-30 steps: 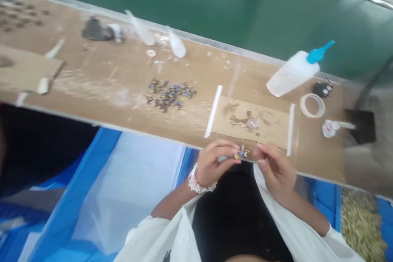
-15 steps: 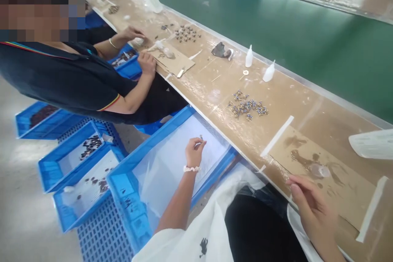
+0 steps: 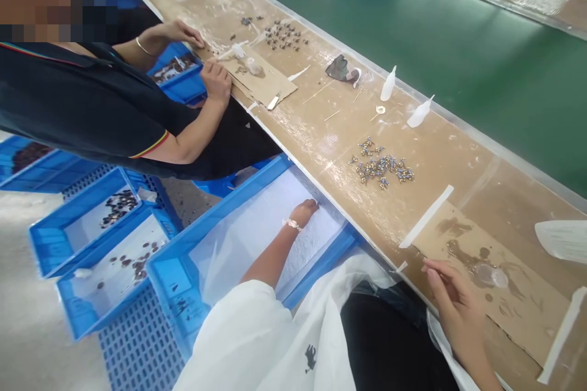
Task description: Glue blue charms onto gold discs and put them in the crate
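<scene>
My left hand (image 3: 303,212), with a white band on its wrist, reaches over the white sheet (image 3: 257,232) lining the large blue bin (image 3: 220,220). Its fingers are pinched together, with a tiny dark bit of a small metal part (image 3: 317,203) showing at the tips. My right hand (image 3: 456,302) is at the table edge beside a taped-down cardboard sheet (image 3: 518,269). Thumb and forefinger come close together there; anything between them is too small to name. On the cardboard are wet stains and a small clear plastic cup (image 3: 499,277). Several small blue-and-gold metal parts (image 3: 383,168) lie in a pile.
Two white squeeze bottles (image 3: 388,84) and a grey rag (image 3: 338,68) are toward the table's back, along a green belt (image 3: 389,24). A co-worker (image 3: 82,104) sits at the left, both hands at another cardboard piece (image 3: 270,88). Blue bins (image 3: 110,269) with dark pieces stand below.
My left hand has moved right and forward over the white sheet, its fingers now turned downward. My right hand has barely moved. The view has shifted slightly.
</scene>
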`<state>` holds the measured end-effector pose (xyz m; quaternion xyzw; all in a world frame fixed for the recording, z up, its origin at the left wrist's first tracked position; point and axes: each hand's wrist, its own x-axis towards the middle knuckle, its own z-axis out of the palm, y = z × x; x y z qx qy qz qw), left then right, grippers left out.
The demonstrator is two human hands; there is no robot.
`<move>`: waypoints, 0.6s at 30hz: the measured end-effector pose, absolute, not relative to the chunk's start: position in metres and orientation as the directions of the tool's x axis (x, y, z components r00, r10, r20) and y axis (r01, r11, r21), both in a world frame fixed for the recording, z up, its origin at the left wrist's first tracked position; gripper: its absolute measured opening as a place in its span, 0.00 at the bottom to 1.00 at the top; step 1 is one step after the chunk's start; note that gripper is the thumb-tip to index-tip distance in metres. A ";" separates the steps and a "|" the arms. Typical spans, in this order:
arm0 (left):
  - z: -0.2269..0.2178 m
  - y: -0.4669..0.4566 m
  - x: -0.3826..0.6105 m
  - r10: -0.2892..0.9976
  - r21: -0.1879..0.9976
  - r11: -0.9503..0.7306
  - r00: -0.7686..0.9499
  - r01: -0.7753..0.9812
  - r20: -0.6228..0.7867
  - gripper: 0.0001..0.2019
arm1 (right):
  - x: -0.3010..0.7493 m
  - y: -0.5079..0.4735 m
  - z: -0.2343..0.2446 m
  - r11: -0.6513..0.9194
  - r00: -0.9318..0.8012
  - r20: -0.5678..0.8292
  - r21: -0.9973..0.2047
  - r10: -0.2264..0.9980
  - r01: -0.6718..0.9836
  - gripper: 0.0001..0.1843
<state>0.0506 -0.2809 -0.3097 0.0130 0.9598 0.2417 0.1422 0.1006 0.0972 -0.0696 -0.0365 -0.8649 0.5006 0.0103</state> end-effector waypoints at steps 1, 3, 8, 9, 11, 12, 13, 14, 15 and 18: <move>-0.314 -0.281 0.049 0.110 0.458 0.889 -0.956 -0.028 -0.273 0.11 | 0.099 0.095 -0.073 0.500 -0.997 -0.034 -0.864 0.066 0.063 0.14; -0.321 -0.281 0.049 0.134 0.444 0.896 -0.952 -0.002 -0.275 0.11 | 0.097 0.092 -0.082 0.497 -0.996 -0.075 -0.864 0.045 0.087 0.14; -0.332 -0.286 0.057 0.158 0.437 0.898 -0.959 0.041 -0.235 0.13 | 0.091 0.084 -0.096 0.469 -0.988 -0.149 -0.876 -0.045 0.110 0.12; -0.334 -0.287 0.058 0.155 0.439 0.898 -0.963 0.044 -0.222 0.13 | 0.090 0.082 -0.097 0.469 -0.987 -0.150 -0.877 -0.058 0.106 0.12; -0.339 -0.290 0.061 0.141 0.440 0.897 -0.970 0.041 -0.196 0.14 | 0.088 0.081 -0.100 0.481 -0.986 -0.150 -0.871 -0.071 0.098 0.12; -0.341 -0.292 0.063 0.131 0.440 0.897 -0.974 0.037 -0.185 0.13 | 0.087 0.081 -0.102 0.492 -0.987 -0.147 -0.866 -0.070 0.094 0.13; -0.344 -0.293 0.063 0.120 0.440 0.897 -0.977 0.032 -0.174 0.13 | 0.086 0.081 -0.104 0.504 -0.987 -0.146 -0.859 -0.068 0.093 0.13; -0.346 -0.295 0.064 0.111 0.440 0.897 -0.980 0.028 -0.165 0.13 | 0.086 0.082 -0.106 0.516 -0.987 -0.148 -0.851 -0.067 0.093 0.13; -0.349 -0.297 0.064 0.106 0.441 0.897 -0.982 0.026 -0.158 0.12 | 0.086 0.083 -0.108 0.529 -0.987 -0.149 -0.844 -0.066 0.092 0.14; -0.354 -0.301 0.064 0.116 0.449 0.892 -0.983 0.041 -0.141 0.11 | 0.086 0.085 -0.112 0.544 -0.987 -0.148 -0.835 -0.070 0.087 0.13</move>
